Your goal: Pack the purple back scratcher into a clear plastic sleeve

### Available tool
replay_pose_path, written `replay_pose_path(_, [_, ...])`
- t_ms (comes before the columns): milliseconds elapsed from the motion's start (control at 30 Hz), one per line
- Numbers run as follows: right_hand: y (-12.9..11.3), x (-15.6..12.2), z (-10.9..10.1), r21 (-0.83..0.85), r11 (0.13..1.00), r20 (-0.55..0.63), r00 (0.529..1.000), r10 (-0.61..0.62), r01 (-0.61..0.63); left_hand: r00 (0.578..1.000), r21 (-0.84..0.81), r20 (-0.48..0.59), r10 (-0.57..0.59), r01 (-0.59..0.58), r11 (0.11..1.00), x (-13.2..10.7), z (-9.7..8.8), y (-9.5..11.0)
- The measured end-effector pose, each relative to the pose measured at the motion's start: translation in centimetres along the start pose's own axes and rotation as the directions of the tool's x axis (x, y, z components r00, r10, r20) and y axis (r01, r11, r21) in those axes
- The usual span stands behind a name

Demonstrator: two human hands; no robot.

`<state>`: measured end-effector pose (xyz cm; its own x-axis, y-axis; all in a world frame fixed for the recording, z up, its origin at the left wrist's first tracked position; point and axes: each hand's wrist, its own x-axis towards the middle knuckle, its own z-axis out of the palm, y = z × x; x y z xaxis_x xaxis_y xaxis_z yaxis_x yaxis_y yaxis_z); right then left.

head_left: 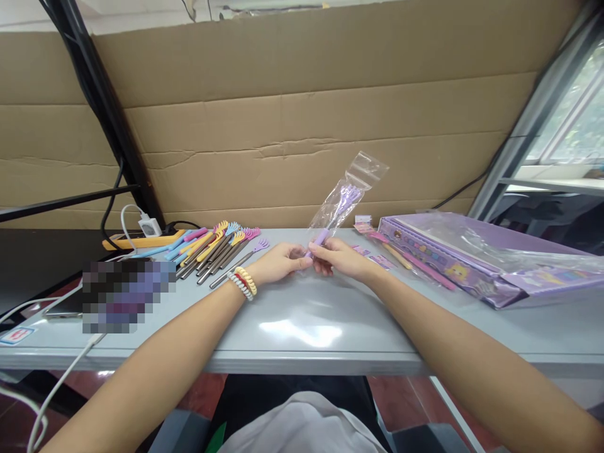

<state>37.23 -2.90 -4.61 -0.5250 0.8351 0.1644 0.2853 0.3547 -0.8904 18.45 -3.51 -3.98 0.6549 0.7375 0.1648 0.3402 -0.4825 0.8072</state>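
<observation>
A purple back scratcher [321, 238] with a small claw head sits inside a clear plastic bag [365, 170], tilted up to the right above the grey table. My left hand [283, 261] pinches the lower end of the bag. Around the scratcher's handle close the fingers of my right hand [338, 257]. Left of my hands lies a pile of back scratchers [221, 245] with yellow, blue and pink heads, several with metal rods. One purple-headed scratcher [243, 258] lies nearest my left wrist. Small purple cards [381, 261] lie just beyond my right hand.
Bagged pink and yellow scratchers [415, 261] lie beside a large purple box [453, 251] on the right. A blurred-out device [127, 292] and white cables [70, 371] are at left. Cardboard [302, 113] stands behind the table [302, 343].
</observation>
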Motion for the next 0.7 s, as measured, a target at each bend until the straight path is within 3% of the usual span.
replay_pose_path(167, [0.1,0.2,-1.7,0.182,0.983,-0.15,0.989,-0.005,0.032,0.991,0.079,-0.131,-0.035,0.046,0.996,0.1,-0.9,-0.5])
replay_pose_path(233, [0.3,0.2,-2.9,0.118,0.993,-0.276,0.961,0.012,0.022,0.983,0.096,-0.174,-0.063,0.08,0.992,0.2,-1.4,-0.9])
replay_pose_path(300, [0.9,0.1,-4.2,-0.101,0.992,-0.436,0.9,0.017,-0.068,0.973,0.132,-0.203,-0.107,0.135,0.982,0.2,-1.9,-1.3])
replay_pose_path(367, [1.8,0.1,-5.4,-0.372,0.899,-0.525,0.851,0.002,-0.232,0.963,0.197,-0.223,-0.149,0.195,0.961,0.2,-2.4,-1.6])
replay_pose_path(433, [2.9,0.2,-6.5,-0.539,0.758,-0.51,0.858,0.052,-0.367,0.952,0.24,-0.226,-0.205,0.258,0.936,0.1,-2.8,-1.8])
replay_pose_path(567, [4.7,0.5,-8.0,-0.629,0.569,-0.476,0.841,0.257,-0.53,0.94,0.235,-0.135,-0.314,0.339,0.911,0.0,-3.3,-2.2])
replay_pose_path(700, [5.2,0.6,-8.6,-0.66,0.476,-0.487,0.814,0.318,-0.581,0.955,0.296,-0.031,-0.295,0.291,0.91,0.0,-3.7,-2.6])
